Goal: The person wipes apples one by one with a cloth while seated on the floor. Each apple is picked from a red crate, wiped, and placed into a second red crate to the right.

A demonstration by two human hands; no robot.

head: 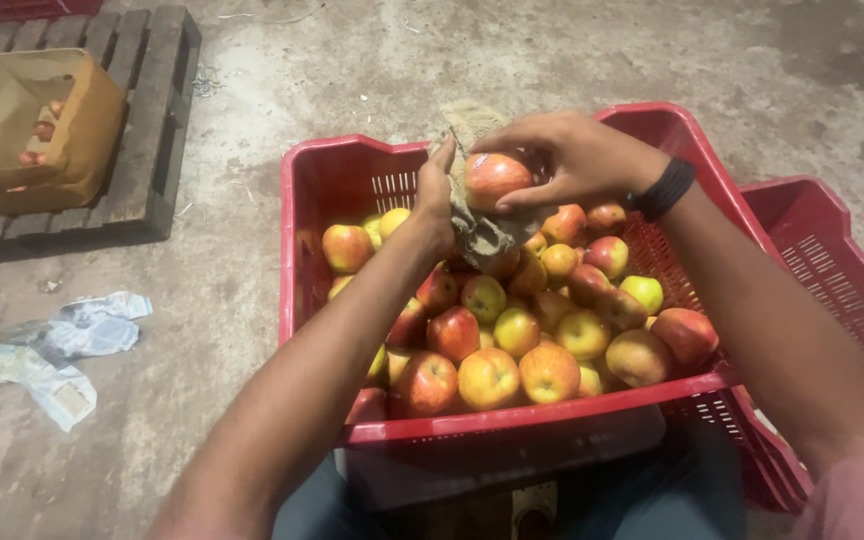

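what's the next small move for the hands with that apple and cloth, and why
Probably turn the apple a little in the right hand so the cloth in the left hand meets a fresh side; the cloth touches only its left face above the red crate.

A fruit-packing or storage area, probably a warehouse or market back room, though little beyond the floor is visible. Landmark: the red plastic crate, ventilated and piled with red-yellow apples. A second red crate stands just beside it on the right. Left of it and farther back, a wooden pallet carries an open cardboard box with a few fruits inside. The stained bare concrete floor surrounds it, with crumpled paper scraps to its left.
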